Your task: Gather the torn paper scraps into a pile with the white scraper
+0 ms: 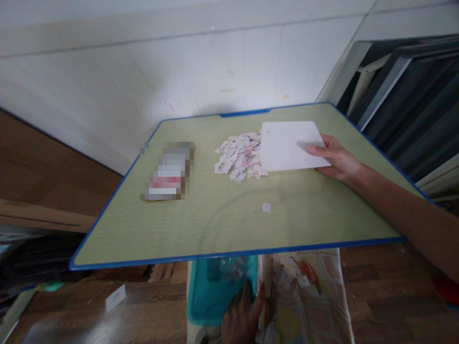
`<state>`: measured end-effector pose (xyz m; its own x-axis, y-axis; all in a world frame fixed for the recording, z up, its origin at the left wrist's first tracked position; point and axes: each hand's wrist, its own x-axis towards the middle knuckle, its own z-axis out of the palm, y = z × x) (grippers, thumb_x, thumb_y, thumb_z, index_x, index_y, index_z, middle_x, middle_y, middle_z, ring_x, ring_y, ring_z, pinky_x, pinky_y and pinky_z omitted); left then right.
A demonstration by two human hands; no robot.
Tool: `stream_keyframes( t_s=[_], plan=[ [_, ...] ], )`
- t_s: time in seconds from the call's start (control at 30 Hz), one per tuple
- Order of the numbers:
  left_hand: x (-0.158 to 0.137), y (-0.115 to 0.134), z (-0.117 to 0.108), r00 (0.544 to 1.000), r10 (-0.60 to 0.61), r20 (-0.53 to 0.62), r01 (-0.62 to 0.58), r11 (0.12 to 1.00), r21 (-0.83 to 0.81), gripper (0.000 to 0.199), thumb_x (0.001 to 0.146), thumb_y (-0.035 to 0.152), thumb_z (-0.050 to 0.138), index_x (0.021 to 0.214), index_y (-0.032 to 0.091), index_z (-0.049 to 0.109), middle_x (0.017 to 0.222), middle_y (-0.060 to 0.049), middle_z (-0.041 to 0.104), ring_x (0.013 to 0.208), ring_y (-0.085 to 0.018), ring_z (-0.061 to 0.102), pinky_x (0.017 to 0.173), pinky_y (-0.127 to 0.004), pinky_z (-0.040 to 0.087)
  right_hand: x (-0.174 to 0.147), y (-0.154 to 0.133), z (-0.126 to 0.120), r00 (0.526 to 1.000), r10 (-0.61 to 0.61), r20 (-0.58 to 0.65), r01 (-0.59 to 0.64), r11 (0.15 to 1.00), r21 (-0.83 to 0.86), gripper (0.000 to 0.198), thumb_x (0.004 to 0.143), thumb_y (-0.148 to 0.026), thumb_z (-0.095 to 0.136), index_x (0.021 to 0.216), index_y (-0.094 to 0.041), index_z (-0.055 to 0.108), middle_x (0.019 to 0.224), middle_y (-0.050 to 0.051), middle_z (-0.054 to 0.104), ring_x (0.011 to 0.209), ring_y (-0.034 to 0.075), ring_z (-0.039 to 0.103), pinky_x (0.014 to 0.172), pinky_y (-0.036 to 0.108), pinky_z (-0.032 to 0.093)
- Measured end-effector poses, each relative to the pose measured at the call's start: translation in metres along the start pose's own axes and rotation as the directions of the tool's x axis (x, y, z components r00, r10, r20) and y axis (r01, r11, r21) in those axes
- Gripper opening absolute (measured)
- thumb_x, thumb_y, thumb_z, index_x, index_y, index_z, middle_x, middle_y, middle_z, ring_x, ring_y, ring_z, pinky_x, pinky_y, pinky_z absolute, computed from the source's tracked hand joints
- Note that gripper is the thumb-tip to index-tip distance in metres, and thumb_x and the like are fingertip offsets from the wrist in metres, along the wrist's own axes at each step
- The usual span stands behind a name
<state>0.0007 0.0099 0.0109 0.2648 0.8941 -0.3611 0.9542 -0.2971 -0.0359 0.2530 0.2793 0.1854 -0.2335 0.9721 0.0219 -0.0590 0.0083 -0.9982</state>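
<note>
My right hand grips a white rectangular card by its right end, thumb on top and fingers underneath. The card is held over the table, its left edge covering the right side of a pile of small torn paper pieces. One loose paper scrap lies apart, nearer the front edge. Below the table, in dim light, my left hand is closed about the right rim of a teal plastic container. Something clear and shiny sits in the container, partly hidden by the tabletop.
The pale green table has a blue edge and stands against a white wall. A blurred-out phone-like object lies on its left. A patterned cloth with paper scraps hangs below. Dark panels lean at right; cardboard stands at left.
</note>
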Motion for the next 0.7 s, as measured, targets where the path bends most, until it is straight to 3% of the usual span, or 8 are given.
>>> stream_keyframes(
  t_s=[0.17,0.37,0.6,0.7],
  plan=[
    [0.0,-0.001,0.0,0.995,0.012,-0.103,-0.004,0.997,0.08,0.073,0.068,0.0,0.048,0.123,0.043,0.027,0.112,-0.004,0.057,0.086,-0.018,0.058,0.067,-0.026,0.05,0.004,0.002,0.001,0.999,-0.03,-0.021,0.031,0.999,0.035,0.033,0.062,-0.03,0.068,0.092,-0.019,0.057,0.076,0.0,0.059,0.051,0.007,0.049,0.04,0.018,0.038],
    [0.002,-0.002,0.012,0.975,0.014,-0.223,0.002,0.997,0.072,0.073,0.065,0.0,0.05,0.12,0.044,0.032,0.108,-0.002,0.06,0.077,-0.015,0.06,0.062,-0.023,0.05,0.013,0.01,-0.004,0.99,-0.091,-0.106,0.106,0.985,0.14,0.031,0.063,-0.023,0.067,0.092,-0.02,0.057,0.076,-0.002,0.058,0.052,0.006,0.049,0.039,0.017,0.04],
    [0.006,0.0,0.029,0.977,-0.014,-0.214,0.019,1.0,0.024,0.068,0.065,0.013,0.06,0.12,0.043,0.034,0.11,-0.005,0.059,0.083,-0.02,0.06,0.064,-0.028,0.051,0.01,0.014,-0.001,0.987,-0.103,-0.124,0.118,0.985,0.122,0.031,0.066,-0.022,0.065,0.095,-0.022,0.057,0.081,-0.001,0.058,0.057,0.007,0.051,0.041,0.017,0.041],
    [0.008,-0.003,0.034,0.98,0.022,-0.196,-0.017,1.0,0.023,0.068,0.066,0.013,0.058,0.121,0.044,0.031,0.109,-0.004,0.06,0.081,-0.018,0.06,0.062,-0.025,0.05,0.005,0.012,-0.001,0.973,-0.135,-0.188,0.154,0.984,0.087,0.028,0.069,-0.028,0.062,0.096,-0.023,0.056,0.088,0.001,0.058,0.06,0.009,0.051,0.042,0.019,0.041]
  ],
)
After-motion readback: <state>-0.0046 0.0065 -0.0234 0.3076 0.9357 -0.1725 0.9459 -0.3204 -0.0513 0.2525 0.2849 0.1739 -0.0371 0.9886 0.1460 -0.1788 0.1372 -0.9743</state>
